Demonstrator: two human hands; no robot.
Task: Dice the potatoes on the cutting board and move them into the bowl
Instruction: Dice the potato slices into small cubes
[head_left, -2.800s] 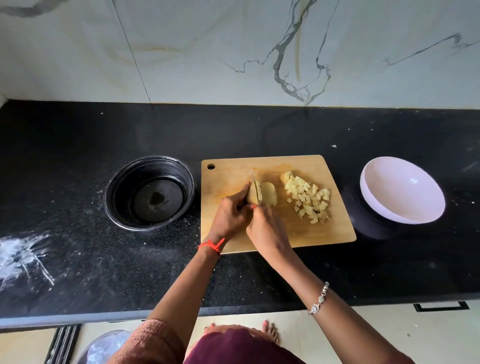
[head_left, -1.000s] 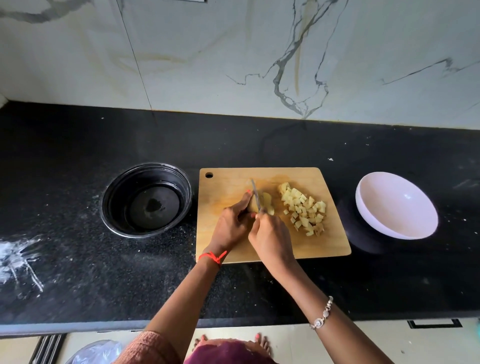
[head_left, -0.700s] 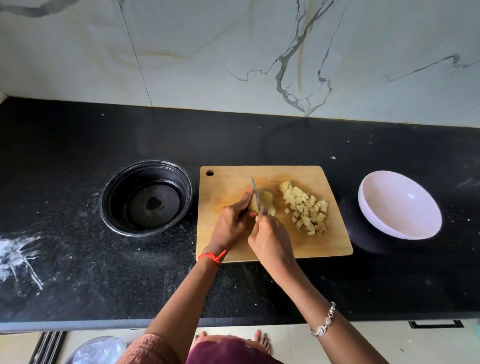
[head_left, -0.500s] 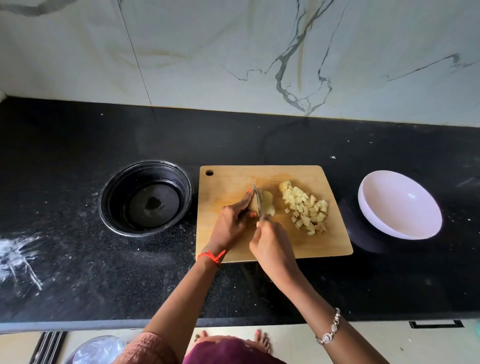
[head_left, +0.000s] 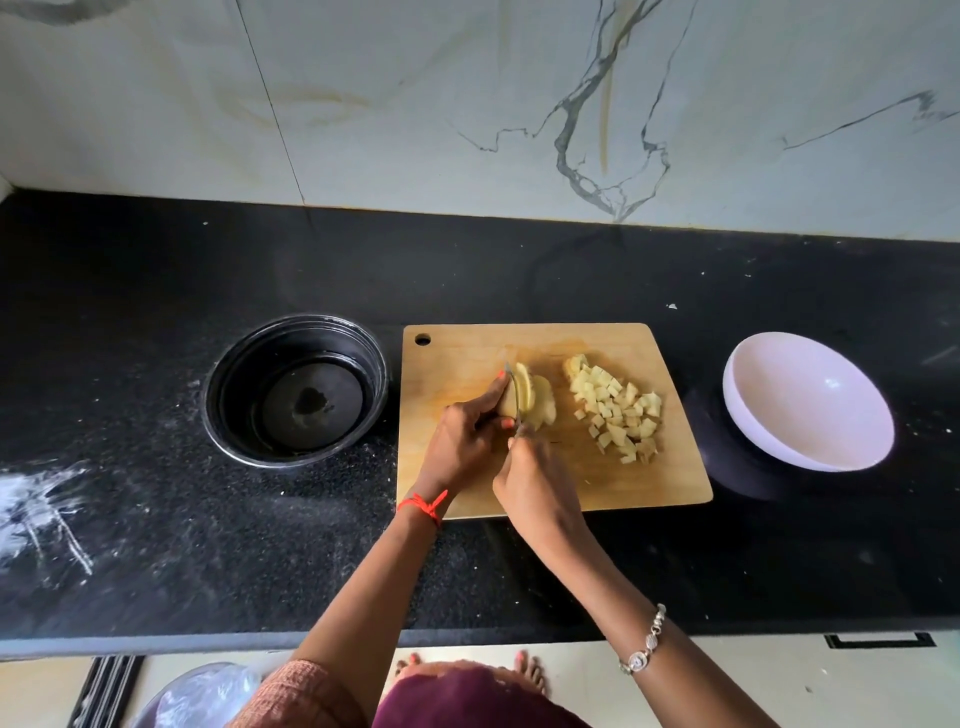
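A wooden cutting board (head_left: 623, 483) lies on the black counter. Near its middle, my left hand (head_left: 465, 441) grips a peeled potato piece (head_left: 537, 402) with slices leaning off its right side. My right hand (head_left: 537, 483) holds a knife (head_left: 515, 397) whose blade stands in the potato, right beside my left fingertips. A pile of pale yellow potato cubes (head_left: 615, 408) sits on the right half of the board. The white bowl (head_left: 808, 400) stands tilted and bare to the right of the board.
A black round container (head_left: 296, 389) with a wet bottom sits left of the board. White powdery smears (head_left: 41, 512) mark the counter's far left. A marble wall rises behind. The counter's front edge runs below my forearms, with my feet and a plastic-covered bin beneath.
The knife has gone on slicing through the potato piece, and more slices now lean to the right of the blade. My left hand stays on the potato. The cube pile and bowl are unmoved.
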